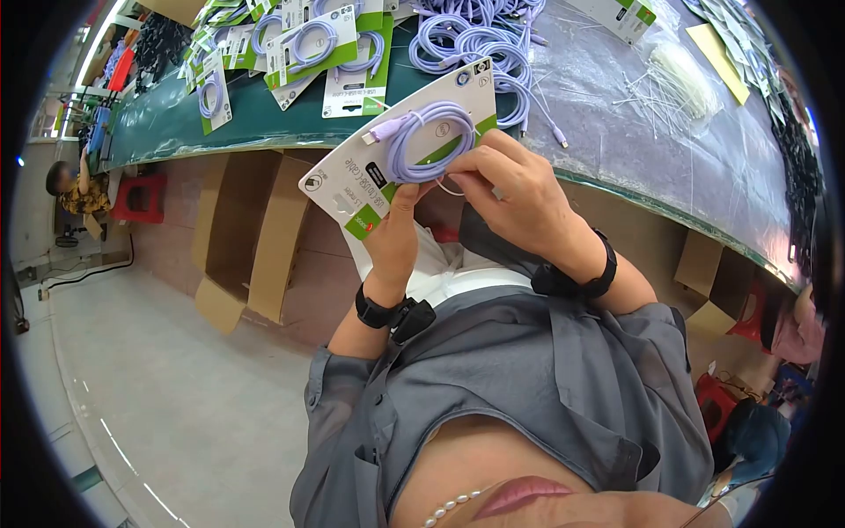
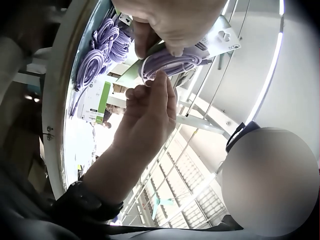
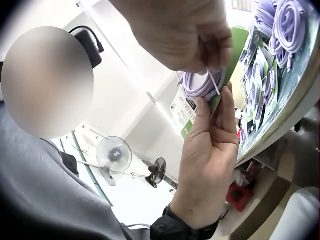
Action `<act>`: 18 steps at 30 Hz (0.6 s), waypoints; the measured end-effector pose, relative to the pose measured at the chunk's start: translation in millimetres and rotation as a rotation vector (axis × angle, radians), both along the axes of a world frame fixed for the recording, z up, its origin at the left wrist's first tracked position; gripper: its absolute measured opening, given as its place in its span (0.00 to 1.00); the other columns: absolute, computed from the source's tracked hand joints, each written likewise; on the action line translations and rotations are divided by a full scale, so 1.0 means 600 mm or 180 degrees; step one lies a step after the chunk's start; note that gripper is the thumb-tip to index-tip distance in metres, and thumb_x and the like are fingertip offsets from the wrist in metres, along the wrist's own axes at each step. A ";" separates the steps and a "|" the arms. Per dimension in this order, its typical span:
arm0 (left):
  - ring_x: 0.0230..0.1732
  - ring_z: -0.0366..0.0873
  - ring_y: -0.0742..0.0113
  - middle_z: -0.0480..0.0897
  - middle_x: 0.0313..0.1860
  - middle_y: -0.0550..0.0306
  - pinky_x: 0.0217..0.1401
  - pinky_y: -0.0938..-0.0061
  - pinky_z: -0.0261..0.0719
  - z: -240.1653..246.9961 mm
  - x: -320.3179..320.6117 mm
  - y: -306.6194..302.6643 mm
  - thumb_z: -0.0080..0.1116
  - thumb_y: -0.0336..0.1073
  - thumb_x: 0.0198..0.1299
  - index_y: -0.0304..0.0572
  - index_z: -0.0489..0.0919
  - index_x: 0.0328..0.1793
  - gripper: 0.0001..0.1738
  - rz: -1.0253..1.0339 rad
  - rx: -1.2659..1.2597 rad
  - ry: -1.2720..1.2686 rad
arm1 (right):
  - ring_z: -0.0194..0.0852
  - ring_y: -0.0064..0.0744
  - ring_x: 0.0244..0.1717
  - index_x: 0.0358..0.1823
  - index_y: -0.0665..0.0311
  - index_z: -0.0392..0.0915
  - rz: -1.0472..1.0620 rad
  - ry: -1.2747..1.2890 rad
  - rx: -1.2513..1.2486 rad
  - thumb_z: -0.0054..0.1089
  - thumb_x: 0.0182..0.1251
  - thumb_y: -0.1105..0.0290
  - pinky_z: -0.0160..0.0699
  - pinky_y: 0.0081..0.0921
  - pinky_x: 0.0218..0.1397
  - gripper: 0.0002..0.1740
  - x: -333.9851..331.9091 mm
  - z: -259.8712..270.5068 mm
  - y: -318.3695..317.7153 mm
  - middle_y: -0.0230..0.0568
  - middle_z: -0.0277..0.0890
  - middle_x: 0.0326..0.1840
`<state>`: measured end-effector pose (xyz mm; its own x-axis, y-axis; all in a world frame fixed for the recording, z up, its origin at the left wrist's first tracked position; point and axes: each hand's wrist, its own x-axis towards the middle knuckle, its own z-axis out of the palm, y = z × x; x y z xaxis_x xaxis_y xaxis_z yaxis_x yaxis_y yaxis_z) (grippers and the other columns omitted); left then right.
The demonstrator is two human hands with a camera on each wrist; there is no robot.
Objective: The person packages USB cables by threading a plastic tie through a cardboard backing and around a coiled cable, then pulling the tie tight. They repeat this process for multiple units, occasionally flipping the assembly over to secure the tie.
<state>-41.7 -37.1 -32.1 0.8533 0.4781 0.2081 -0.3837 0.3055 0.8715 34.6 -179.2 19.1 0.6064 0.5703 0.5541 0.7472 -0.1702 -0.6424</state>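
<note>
A purple coiled USB cable (image 1: 431,145) lies against a white and green printed card (image 1: 352,180). My left hand (image 1: 393,242) grips the card's lower edge, thumb in front and fingers behind, close to the coil. A thin white tie (image 3: 213,82) runs at the side of the coil. My right hand (image 1: 524,194) pinches this tie with curled fingers, right at the coil's edge. In the right wrist view, the left hand (image 3: 212,145) holds the card from below, with the right hand (image 3: 200,45) over the coil.
Beyond my hands, the green-covered table (image 1: 264,128) bears several carded cables (image 1: 304,48) and a heap of loose purple cables (image 1: 480,35). White ties (image 1: 678,88) lie in a bundle at right. An open cardboard box (image 1: 238,229) stands below the table edge.
</note>
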 end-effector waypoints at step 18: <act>0.49 0.78 0.69 0.82 0.49 0.55 0.54 0.76 0.74 -0.052 -0.028 0.011 0.54 0.30 0.66 0.34 0.77 0.55 0.13 -0.0091 0.0781 0.0484 | 0.76 0.43 0.29 0.33 0.65 0.77 -0.0058 0.0121 0.0095 0.61 0.55 0.78 0.76 0.32 0.29 0.05 -0.002 -0.002 -0.007 0.41 0.72 0.31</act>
<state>-58.5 -30.5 -63.4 0.8960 0.4045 0.1831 -0.2371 0.0872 0.9676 33.3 -183.4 18.2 0.6375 0.5425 0.5471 0.7191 -0.1639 -0.6753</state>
